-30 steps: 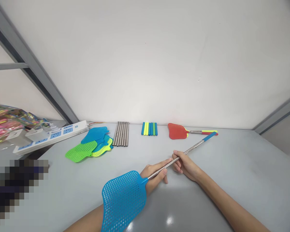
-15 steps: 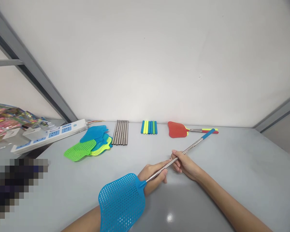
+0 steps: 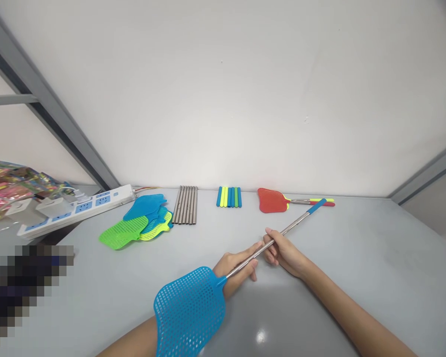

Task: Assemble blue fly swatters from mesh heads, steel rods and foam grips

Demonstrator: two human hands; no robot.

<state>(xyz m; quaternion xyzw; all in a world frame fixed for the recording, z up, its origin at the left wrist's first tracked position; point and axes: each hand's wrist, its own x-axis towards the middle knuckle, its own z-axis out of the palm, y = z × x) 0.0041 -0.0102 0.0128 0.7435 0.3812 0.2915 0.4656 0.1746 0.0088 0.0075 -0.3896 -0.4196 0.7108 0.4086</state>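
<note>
A blue fly swatter (image 3: 191, 310) with a metal telescopic rod lies slantwise across both hands, its perforated head at the lower left and its blue grip up to the right. My left hand (image 3: 236, 267) holds the rod close to the head, thumb and fingers on either side of it; the head covers part of that wrist. Around the rod's middle, the fingers of my right hand (image 3: 282, 250) are closed. Beyond the grip lie red and yellow swatters (image 3: 273, 201), stacked with the red head on top.
Loose blue, green and yellow swatter heads (image 3: 124, 232) overlap at the left. Metal rods (image 3: 185, 205) and coloured grips (image 3: 229, 197) lie in rows near the wall. A power strip (image 3: 78, 210) with plugged-in adapters and a pile of packaged items (image 3: 15, 186) are farther left.
The swatter's head has shifted slightly right, and its grip end slightly left and down. Both hands keep their hold on the rod.
</note>
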